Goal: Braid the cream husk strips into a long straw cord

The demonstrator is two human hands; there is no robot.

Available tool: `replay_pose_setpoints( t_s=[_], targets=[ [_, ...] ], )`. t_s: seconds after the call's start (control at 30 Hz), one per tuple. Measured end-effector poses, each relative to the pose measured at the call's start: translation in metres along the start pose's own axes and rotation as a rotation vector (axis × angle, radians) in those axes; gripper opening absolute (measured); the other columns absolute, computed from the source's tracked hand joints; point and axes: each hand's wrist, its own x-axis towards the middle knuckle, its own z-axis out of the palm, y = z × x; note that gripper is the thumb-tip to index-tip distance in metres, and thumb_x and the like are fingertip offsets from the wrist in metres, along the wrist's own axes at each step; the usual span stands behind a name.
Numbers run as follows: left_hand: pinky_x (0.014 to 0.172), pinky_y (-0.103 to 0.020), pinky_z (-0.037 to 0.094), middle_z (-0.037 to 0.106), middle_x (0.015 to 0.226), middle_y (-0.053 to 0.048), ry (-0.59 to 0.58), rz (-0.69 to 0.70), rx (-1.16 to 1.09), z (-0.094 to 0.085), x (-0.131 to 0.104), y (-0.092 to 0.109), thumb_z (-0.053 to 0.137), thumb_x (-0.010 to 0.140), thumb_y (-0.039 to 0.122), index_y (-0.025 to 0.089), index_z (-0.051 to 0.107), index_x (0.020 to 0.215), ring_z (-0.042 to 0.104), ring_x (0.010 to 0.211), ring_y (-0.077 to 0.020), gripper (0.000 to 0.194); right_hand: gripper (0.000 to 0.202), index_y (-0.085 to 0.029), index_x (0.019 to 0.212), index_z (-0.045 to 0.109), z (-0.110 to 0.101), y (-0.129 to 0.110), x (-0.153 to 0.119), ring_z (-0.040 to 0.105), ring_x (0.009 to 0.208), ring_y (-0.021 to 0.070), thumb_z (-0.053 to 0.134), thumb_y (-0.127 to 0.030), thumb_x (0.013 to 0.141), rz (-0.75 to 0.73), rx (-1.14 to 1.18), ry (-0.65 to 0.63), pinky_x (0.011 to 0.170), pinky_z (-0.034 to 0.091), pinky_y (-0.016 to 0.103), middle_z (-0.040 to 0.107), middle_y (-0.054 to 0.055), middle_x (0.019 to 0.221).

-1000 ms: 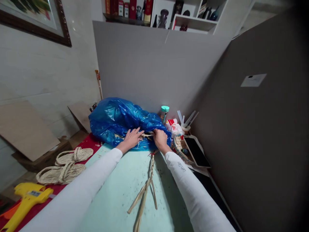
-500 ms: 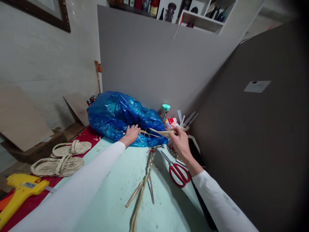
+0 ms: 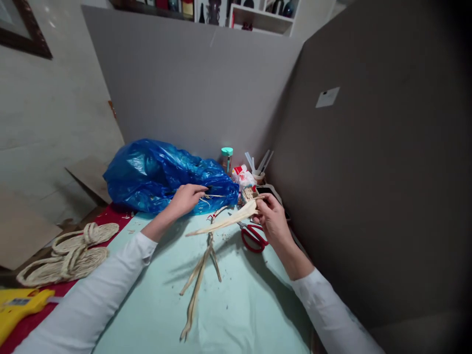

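My right hand [image 3: 273,219] is closed on one end of a pale dried husk strip [image 3: 228,221], which stretches leftward above the table. At the mouth of a blue plastic bag [image 3: 147,169], my left hand [image 3: 189,197] has its fingers pressed together on the bag; the fingertips are partly hidden. Thin straw-coloured strands [image 3: 214,195] poke out beside those fingers. Below the strip lies a partly braided husk cord [image 3: 198,275], tied with red at its top, its loose ends spread toward me. Red-handled scissors [image 3: 254,239] rest left of my right wrist, their blades partly covered by the strip.
Two woven sandal-like pieces [image 3: 66,263] and a yellow glue gun [image 3: 22,307] lie on the red cloth at left. A green-lidded jar [image 3: 226,156] and a cup of glue sticks [image 3: 259,176] stand at the back. Grey panels [image 3: 199,88] close off the back and right.
My right hand has drawn the husk strip out of the bag and toward me. My left hand has gone from lying flat on the bag to fingers together. The view has turned right.
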Motion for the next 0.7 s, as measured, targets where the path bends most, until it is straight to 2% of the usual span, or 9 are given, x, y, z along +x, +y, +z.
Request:
replay_pose_setpoints(
  t_s=[0.07,0.1,0.17,0.23,0.3,0.4,0.53,0.6,0.7],
  targets=[
    [0.078,-0.035,0.051,0.07,0.107,-0.012,-0.17,-0.045,-0.451,-0.001,-0.014,0.027,0.045,0.087,0.041,0.014,0.065,0.112,0.065,0.093,-0.0247,0.042,0.019,-0.022,0.088,0.049,0.002,0.009,-0.003,0.041,0.042,0.006,0.058,-0.035,0.078,-0.047,-0.06,-0.039,0.035,0.033,0.016,0.05,-0.007,0.061],
    [0.074,-0.033,0.051,0.071,0.102,-0.011,-0.269,-0.06,-0.582,0.002,-0.021,0.04,0.051,0.083,0.044,0.014,0.065,0.112,0.066,0.088,-0.0235,0.043,0.018,-0.023,0.089,0.05,0.003,0.012,-0.005,0.04,0.04,0.006,0.056,-0.036,0.08,-0.069,-0.117,-0.047,0.034,0.032,0.016,0.049,-0.007,0.06],
    [0.066,-0.027,0.05,0.071,0.087,-0.006,-0.393,-0.06,-0.64,0.016,-0.034,0.059,0.068,0.071,0.036,0.015,0.068,0.101,0.065,0.074,-0.0185,0.037,0.015,-0.023,0.089,0.052,0.006,0.015,-0.01,0.041,0.039,0.0064,0.053,-0.036,0.083,-0.12,-0.244,-0.053,0.035,0.032,0.017,0.048,-0.007,0.058],
    [0.06,-0.024,0.046,0.067,0.07,-0.003,-0.43,-0.041,-0.68,0.034,-0.043,0.069,0.072,0.066,0.031,0.013,0.068,0.08,0.061,0.063,-0.0142,0.023,0.016,-0.022,0.091,0.053,0.007,0.015,-0.014,0.044,0.042,0.007,0.053,-0.036,0.083,-0.164,-0.312,-0.05,0.038,0.035,0.017,0.051,-0.006,0.06],
    [0.055,-0.023,0.045,0.064,0.064,-0.001,-0.408,-0.051,-0.765,0.049,-0.046,0.071,0.071,0.067,0.031,0.013,0.064,0.074,0.059,0.056,-0.0122,0.021,0.022,-0.023,0.099,0.053,0.008,0.015,-0.017,0.05,0.047,0.0087,0.055,-0.038,0.083,-0.148,-0.255,-0.026,0.041,0.039,0.018,0.055,-0.005,0.066],
    [0.052,-0.024,0.046,0.065,0.066,-0.002,-0.338,-0.098,-0.9,0.061,-0.045,0.069,0.067,0.071,0.035,0.013,0.061,0.085,0.06,0.053,-0.0128,0.026,0.039,-0.023,0.111,0.049,0.005,0.02,-0.017,0.058,0.06,0.0124,0.062,-0.041,0.078,-0.024,-0.046,-0.032,0.052,0.048,0.022,0.061,-0.002,0.078],
    [0.055,-0.028,0.049,0.066,0.069,-0.003,-0.287,-0.146,-0.96,0.065,-0.042,0.067,0.065,0.073,0.035,0.014,0.058,0.092,0.063,0.055,-0.0158,0.029,0.028,-0.016,0.088,0.062,0.004,0.029,-0.017,0.059,0.068,0.0134,0.067,-0.039,0.074,0.028,-0.052,-0.182,0.065,0.048,0.025,0.064,0.002,0.079],
    [0.058,-0.027,0.049,0.066,0.072,-0.003,-0.22,-0.132,-0.924,0.065,-0.041,0.066,0.067,0.071,0.033,0.013,0.06,0.087,0.063,0.061,-0.0155,0.026,0.024,-0.014,0.076,0.062,0.003,0.029,-0.018,0.055,0.062,0.0117,0.066,-0.038,0.075,0.008,-0.123,-0.206,0.061,0.045,0.024,0.062,0.001,0.071],
    [0.062,-0.024,0.045,0.064,0.072,-0.001,-0.125,-0.104,-0.847,0.065,-0.039,0.063,0.069,0.067,0.03,0.013,0.063,0.076,0.059,0.065,-0.0137,0.021,0.025,-0.015,0.068,0.058,0.002,0.029,-0.017,0.048,0.055,0.0094,0.064,-0.038,0.077,-0.017,-0.196,-0.209,0.054,0.039,0.022,0.055,-0.002,0.061]
  ],
)
